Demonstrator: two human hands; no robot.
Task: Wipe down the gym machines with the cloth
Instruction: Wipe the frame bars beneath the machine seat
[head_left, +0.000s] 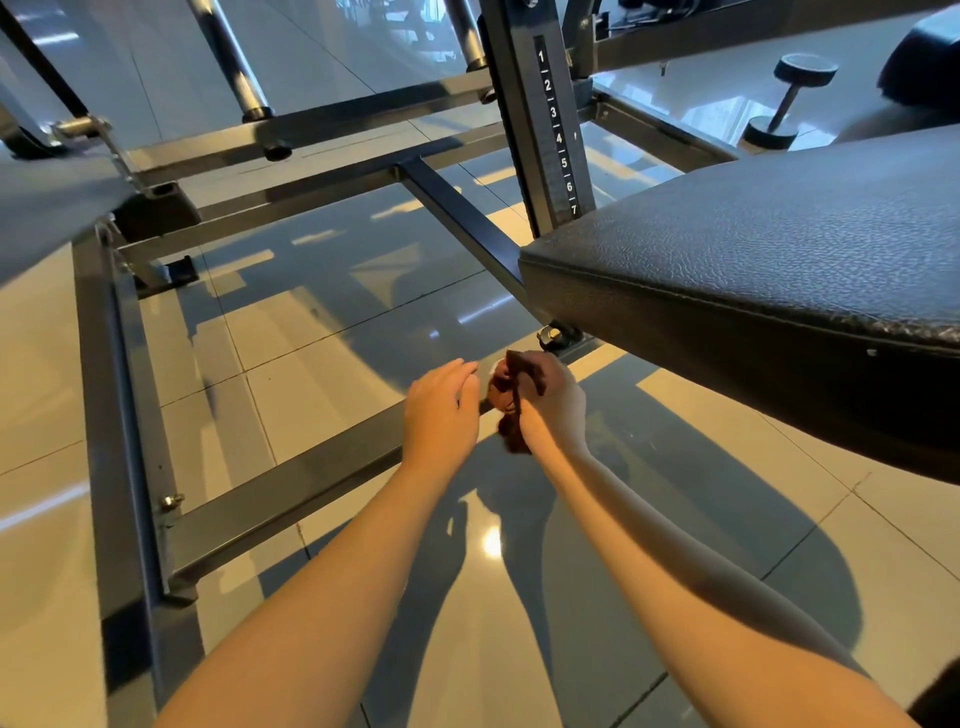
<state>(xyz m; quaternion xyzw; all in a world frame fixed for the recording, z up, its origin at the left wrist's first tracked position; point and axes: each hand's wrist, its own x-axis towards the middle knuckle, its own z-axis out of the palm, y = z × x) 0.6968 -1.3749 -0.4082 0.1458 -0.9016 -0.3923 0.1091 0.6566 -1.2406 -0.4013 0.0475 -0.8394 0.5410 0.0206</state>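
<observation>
Centre frame: our right hand (553, 400) grips the bunched dark-brown cloth (503, 391), our left hand (441, 410) relaxed, empty. We should spread it flat along the grey steel crossbar (291, 493).

The cloth (511, 402) is dark reddish-brown and is bunched into a crumpled wad. It is held in the right grip (553, 397), with one end hanging below. It is positioned just above the low crossbar (291, 499) of the gym machine (457, 208), which is built from grey steel tube. The crossbar is laid from near left to far right. A black textured seat pad (753, 260) is mounted at the right. A numbered post (556, 135), marked 1 to 7, is set upright at its far edge.
</observation>
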